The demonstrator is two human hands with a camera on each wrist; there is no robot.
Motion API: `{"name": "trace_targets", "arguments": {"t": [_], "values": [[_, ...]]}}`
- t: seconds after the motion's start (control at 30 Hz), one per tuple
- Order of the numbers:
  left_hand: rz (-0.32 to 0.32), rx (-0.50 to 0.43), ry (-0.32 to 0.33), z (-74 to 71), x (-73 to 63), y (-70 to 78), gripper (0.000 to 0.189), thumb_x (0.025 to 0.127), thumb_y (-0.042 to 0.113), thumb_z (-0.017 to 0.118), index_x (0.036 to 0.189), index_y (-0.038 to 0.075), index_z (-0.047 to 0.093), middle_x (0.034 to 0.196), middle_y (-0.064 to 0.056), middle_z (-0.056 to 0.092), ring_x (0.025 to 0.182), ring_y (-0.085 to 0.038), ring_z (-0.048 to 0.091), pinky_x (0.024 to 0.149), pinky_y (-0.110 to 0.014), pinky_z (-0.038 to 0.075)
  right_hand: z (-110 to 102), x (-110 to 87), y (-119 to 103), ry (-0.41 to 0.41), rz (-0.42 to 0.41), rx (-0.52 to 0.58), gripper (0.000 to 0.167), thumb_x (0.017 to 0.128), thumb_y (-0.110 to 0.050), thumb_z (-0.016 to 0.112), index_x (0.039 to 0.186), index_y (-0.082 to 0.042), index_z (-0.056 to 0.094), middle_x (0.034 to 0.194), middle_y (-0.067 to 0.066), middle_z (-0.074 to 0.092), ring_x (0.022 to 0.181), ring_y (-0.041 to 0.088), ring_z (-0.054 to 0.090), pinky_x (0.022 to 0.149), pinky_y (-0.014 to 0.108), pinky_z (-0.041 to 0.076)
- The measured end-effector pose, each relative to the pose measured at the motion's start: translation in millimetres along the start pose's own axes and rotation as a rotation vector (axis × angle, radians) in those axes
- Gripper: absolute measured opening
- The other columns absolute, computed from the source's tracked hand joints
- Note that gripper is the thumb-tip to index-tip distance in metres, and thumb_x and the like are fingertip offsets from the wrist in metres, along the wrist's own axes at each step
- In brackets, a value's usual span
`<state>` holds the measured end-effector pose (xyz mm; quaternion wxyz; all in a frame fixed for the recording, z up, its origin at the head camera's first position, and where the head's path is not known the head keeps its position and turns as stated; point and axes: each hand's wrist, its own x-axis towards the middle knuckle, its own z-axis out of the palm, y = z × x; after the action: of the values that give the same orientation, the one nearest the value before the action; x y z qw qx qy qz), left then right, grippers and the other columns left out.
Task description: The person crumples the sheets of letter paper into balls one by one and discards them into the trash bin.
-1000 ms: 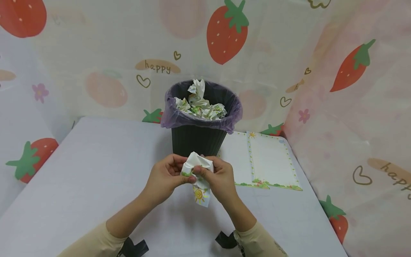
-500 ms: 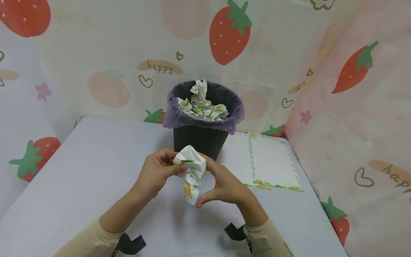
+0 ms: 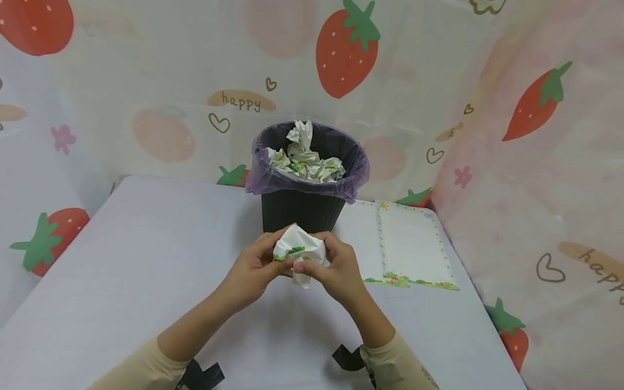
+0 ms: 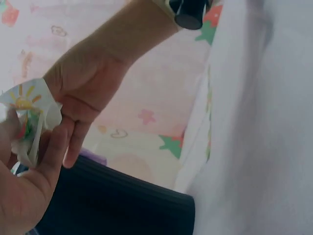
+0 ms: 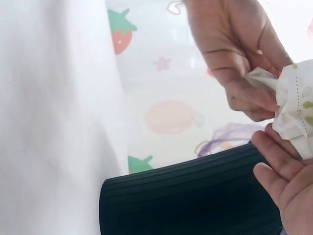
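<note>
A partly crumpled sheet of paper [image 3: 299,244], white with a printed green border, is held up in front of the bin. My left hand [image 3: 255,268] grips its left side, thumb across the front. On the other side my right hand [image 3: 341,268] pinches it, its thumb pressing a folded end that sticks out below. The left wrist view shows a printed sun on the paper [image 4: 29,100] between the two hands. In the right wrist view the paper [image 5: 296,98] is bunched at the fingertips.
Just beyond the hands stands a black bin [image 3: 302,211] with a purple liner [image 3: 358,170], holding several crumpled papers [image 3: 307,157]. Flat bordered sheets [image 3: 414,244] lie to its right on the white table [image 3: 161,244]. A strawberry-print curtain [image 3: 170,54] closes in the back and sides.
Half a second ago my right thumb was spread away from the paper; now it presses on it. The hanging end with the sun has been folded up, making the paper more compact.
</note>
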<state>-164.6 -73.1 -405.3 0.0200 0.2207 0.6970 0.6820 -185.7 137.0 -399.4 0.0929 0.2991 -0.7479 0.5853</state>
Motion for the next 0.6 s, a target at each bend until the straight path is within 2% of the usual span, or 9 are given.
{"name": "trace_targets", "arguments": {"t": [0.1,0.17,0.23,0.3,0.4,0.5,0.6], "values": [[0.035,0.024,-0.047,0.4,-0.7,-0.4,0.083,0.087,0.038,0.078,0.158,0.019,0.041,0.134,-0.014,0.049,0.112,-0.03,0.061,0.088,-0.03,0.06,0.6,-0.7,-0.9,0.039,0.034,-0.015,0.041,0.083,-0.022,0.087,0.111,-0.001,0.067,0.1,0.014,0.072,0.08,0.015,0.066,0.065,0.028,0.058],[0.031,0.065,-0.054,1.5,-2.1,-0.3,0.097,0.078,0.04,0.085,0.159,0.019,0.038,0.135,-0.012,0.046,0.112,-0.029,0.06,0.09,-0.028,0.059,3.0,-1.0,-0.9,0.064,0.052,-0.027,0.034,0.082,-0.013,0.087,0.108,-0.002,0.068,0.097,0.013,0.072,0.078,0.015,0.065,0.063,0.027,0.057],[0.016,0.103,-0.04,4.5,-3.0,0.7,0.104,0.072,0.035,0.092,0.159,0.019,0.037,0.135,-0.01,0.045,0.114,-0.027,0.059,0.091,-0.028,0.059,6.8,-1.7,-0.2,0.093,0.06,-0.047,0.03,0.082,-0.01,0.087,0.104,-0.004,0.069,0.094,0.01,0.073,0.075,0.015,0.063,0.061,0.026,0.056],[0.002,0.171,0.011,8.1,-4.3,1.3,0.101,0.071,0.029,0.095,0.156,0.021,0.041,0.132,-0.007,0.047,0.111,-0.024,0.059,0.088,-0.028,0.059,11.1,-2.7,0.6,0.124,0.063,-0.068,0.028,0.081,-0.012,0.088,0.101,-0.005,0.07,0.091,0.008,0.073,0.072,0.016,0.062,0.058,0.026,0.055],[-0.002,0.234,0.098,9.8,-4.5,1.2,0.081,0.077,0.03,0.092,0.148,0.023,0.052,0.132,-0.001,0.049,0.11,-0.021,0.057,0.085,-0.028,0.059,15.1,-3.2,-0.4,0.138,0.071,-0.109,0.027,0.083,-0.019,0.087,0.102,-0.007,0.071,0.087,0.005,0.073,0.069,0.016,0.059,0.054,0.025,0.052],[0.027,0.261,0.154,5.6,-3.3,-2.1,0.068,0.081,0.035,0.088,0.141,0.023,0.06,0.131,0.003,0.053,0.109,-0.02,0.056,0.081,-0.028,0.058,11.8,-2.2,-3.3,0.053,0.082,-0.11,0.028,0.093,-0.024,0.078,0.111,-0.005,0.07,0.093,0.007,0.074,0.076,0.014,0.063,0.062,0.026,0.056],[0.021,0.209,0.18,-1.9,-0.7,-2.8,0.058,0.083,0.027,0.087,0.136,0.019,0.065,0.123,-0.001,0.061,0.105,-0.022,0.059,0.079,-0.028,0.058,0.9,-1.2,-6.1,-0.148,0.079,-0.035,0.037,0.102,-0.026,0.066,0.13,-0.001,0.064,0.111,0.011,0.073,0.094,0.014,0.067,0.081,0.03,0.06]]}}
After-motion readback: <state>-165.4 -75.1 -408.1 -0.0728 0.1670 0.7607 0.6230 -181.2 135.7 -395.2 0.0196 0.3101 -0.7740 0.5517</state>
